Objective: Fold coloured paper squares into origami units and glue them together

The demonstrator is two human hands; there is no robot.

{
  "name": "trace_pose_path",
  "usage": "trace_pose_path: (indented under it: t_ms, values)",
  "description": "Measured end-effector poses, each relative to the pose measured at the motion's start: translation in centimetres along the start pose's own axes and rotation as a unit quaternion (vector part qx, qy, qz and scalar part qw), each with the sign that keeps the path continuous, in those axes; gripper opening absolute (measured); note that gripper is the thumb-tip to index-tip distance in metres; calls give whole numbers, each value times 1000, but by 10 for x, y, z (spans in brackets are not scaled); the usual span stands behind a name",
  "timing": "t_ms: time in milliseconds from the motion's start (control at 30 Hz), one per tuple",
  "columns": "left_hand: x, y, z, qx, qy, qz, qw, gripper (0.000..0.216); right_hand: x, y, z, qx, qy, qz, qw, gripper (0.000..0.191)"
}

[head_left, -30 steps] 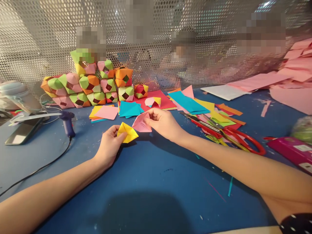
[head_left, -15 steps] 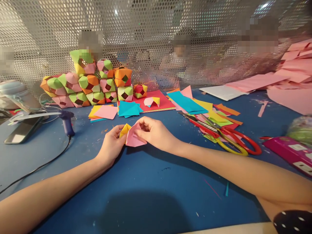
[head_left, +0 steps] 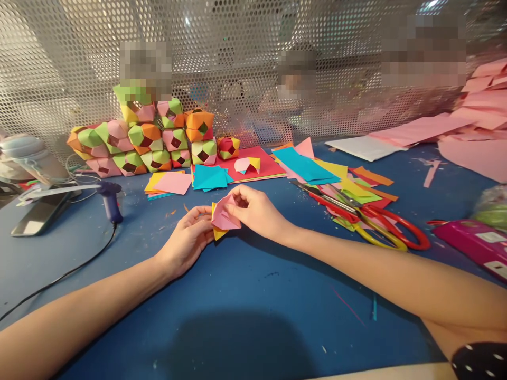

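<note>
Between my two hands, above the blue table, are a folded pink paper piece (head_left: 226, 215) and a folded yellow paper piece (head_left: 219, 233) that shows at its left and lower edges. My left hand (head_left: 190, 235) grips the yellow paper from the left, thumb in front and fingers behind. The thumb and fingertips of my right hand (head_left: 255, 211) pinch the pink paper at its right side. Whether the two pieces are slotted together cannot be seen. Beyond my hands lie a stack of blue paper squares (head_left: 211, 177) and a pink paper square (head_left: 173, 183) on other coloured sheets.
Folded paper balls (head_left: 148, 137) are piled at the back left against a perforated metal screen (head_left: 245, 63). A glue gun (head_left: 111, 200) with a black cord stands left. Scissors (head_left: 390, 227) lie on paper scraps at right, near a magenta case (head_left: 471, 245). People are behind the screen.
The pink and yellow pieces have turned in my hands. Yellow now shows below the pink as well as beside it. My left hand has moved slightly right and its palm has rolled more into view.
</note>
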State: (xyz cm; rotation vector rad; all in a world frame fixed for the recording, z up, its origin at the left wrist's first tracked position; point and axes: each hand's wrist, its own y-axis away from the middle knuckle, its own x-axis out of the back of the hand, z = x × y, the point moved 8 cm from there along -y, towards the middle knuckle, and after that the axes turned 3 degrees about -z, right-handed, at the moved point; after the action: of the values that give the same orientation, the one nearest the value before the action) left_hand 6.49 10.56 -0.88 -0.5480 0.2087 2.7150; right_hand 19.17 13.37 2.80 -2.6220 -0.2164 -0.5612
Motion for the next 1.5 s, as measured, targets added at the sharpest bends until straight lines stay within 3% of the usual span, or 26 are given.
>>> trace_pose_path:
  t_ms: [433,700,933,1333,1500]
  values:
    - [-2,-1,4,-37,-26,-18,999,33,7,-1,0,-1,43,28,999,13]
    - [1,-3,0,-38,-36,-3,999,36,9,1,-17,102,140,58,983,16]
    - [1,-3,0,-44,-50,-9,998,34,11,-3,-12,80,118,47,989,18]
    - [2,-2,0,-48,-74,-12,996,33,10,-2,-11,103,108,59,987,23]
    - [1,2,3,-61,-124,-4,990,27,6,7,-19,132,154,83,976,22]
